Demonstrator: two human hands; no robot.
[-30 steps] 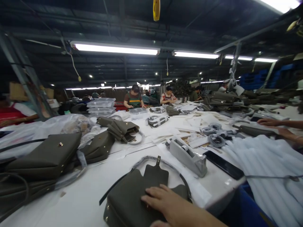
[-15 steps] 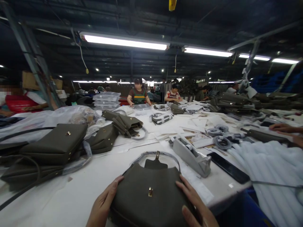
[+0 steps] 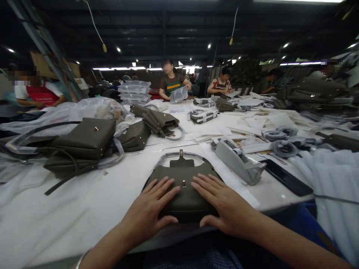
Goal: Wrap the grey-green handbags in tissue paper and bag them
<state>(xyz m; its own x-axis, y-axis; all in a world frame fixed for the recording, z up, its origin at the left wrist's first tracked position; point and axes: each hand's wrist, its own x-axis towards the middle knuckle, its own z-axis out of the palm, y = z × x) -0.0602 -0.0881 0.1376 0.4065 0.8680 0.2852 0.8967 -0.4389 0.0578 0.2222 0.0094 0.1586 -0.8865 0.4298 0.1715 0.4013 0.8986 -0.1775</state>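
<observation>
A dark olive handbag (image 3: 182, 201) lies flat on the white table in front of me, with a gold clasp in the middle of its face. Its tab with a gold fitting and its plastic-wrapped handle point away from me. My left hand (image 3: 153, 205) rests on the left half of the bag, fingers spread and flat. On the right half lies my right hand (image 3: 221, 201), palm down with fingers stretched out. Both thumbs sit at the bag's near edge.
A grey tape dispenser (image 3: 238, 160) and a black phone (image 3: 287, 177) lie to the right. White padded rolls (image 3: 333, 186) hang at the right edge. More olive handbags (image 3: 84, 138) are piled left. Across the white table (image 3: 75, 213), a person (image 3: 174, 82) handles a clear plastic bag.
My hands have moved from the bag's sides onto its face. The bag now lies lower and flatter, and my view has tilted down. The person opposite has lifted a plastic bag.
</observation>
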